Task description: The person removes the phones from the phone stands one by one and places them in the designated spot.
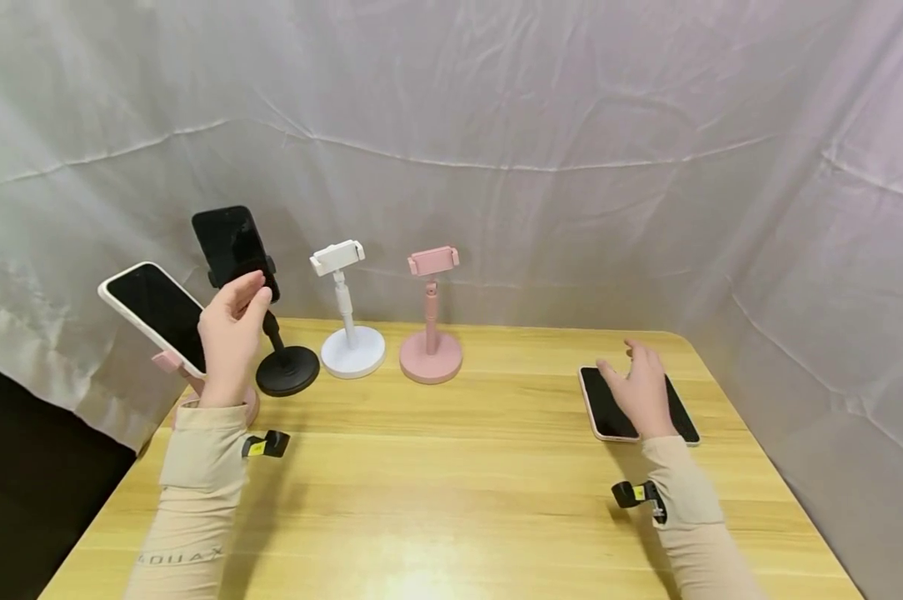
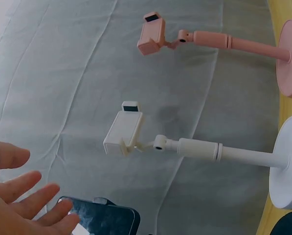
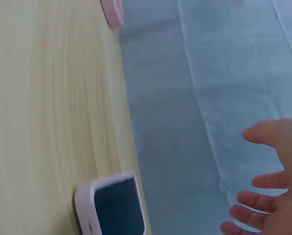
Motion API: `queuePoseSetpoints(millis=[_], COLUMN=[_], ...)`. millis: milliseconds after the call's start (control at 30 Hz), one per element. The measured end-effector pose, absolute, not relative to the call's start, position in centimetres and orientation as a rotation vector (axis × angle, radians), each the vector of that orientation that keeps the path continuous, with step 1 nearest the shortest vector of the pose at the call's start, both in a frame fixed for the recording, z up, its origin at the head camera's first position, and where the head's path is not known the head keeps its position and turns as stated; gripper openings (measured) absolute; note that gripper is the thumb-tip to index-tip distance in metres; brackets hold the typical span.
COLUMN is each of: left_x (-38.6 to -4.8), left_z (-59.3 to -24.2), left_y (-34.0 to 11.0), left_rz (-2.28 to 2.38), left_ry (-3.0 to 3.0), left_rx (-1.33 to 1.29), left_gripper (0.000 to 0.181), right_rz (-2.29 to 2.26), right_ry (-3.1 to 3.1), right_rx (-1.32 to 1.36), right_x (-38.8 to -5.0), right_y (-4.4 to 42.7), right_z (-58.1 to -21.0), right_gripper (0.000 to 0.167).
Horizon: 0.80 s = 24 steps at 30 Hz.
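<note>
My left hand (image 1: 230, 337) is raised in front of a black phone (image 1: 226, 242) clamped in a black stand (image 1: 288, 371). Its fingers are loosely spread and hold nothing; in the left wrist view that phone's dark back (image 2: 111, 218) shows behind the fingertips. Just left of the hand, a white-cased phone (image 1: 155, 304) leans in a pink stand (image 1: 168, 361), partly hidden by the wrist. On the right, my right hand (image 1: 642, 392) hovers with parted fingers over a pink-edged phone (image 1: 605, 404) and a second dark-screened phone (image 1: 680, 417), both lying flat and partly covered by it.
A white phone stand (image 1: 354, 350) and another pink phone stand (image 1: 431, 358) stand upright along the wooden table's (image 1: 436, 475) back edge, their clamps holding no phone. Grey cloth (image 1: 534, 208) hangs behind and beside the table.
</note>
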State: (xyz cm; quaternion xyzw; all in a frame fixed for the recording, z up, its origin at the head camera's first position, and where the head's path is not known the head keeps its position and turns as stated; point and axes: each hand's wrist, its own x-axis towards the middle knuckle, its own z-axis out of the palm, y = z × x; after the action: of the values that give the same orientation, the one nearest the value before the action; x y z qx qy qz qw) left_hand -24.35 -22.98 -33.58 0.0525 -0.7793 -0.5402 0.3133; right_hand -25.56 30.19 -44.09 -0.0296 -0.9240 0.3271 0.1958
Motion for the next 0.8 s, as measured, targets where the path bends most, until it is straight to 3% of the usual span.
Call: queuePoseSetpoints(millis=[500, 800], left_x=[-26.4, -27.9], left_z=[-32.9, -32.7], left_y=[-24.0, -24.5], left_rz=[-1.570, -1.579], left_ry=[-1.924, -1.902], left_rx=[0.286, 0.363], left_gripper=[0.053, 0.059], right_rz=[1.124, 1.241], right_ry=[-2.228, -2.119], right_rx=[0.318, 0.539], right_x=[-26.5, -27.4], right_y=[19.2, 11.6], right_z=[-41.1, -39.0], right_gripper=[0.045, 0.042])
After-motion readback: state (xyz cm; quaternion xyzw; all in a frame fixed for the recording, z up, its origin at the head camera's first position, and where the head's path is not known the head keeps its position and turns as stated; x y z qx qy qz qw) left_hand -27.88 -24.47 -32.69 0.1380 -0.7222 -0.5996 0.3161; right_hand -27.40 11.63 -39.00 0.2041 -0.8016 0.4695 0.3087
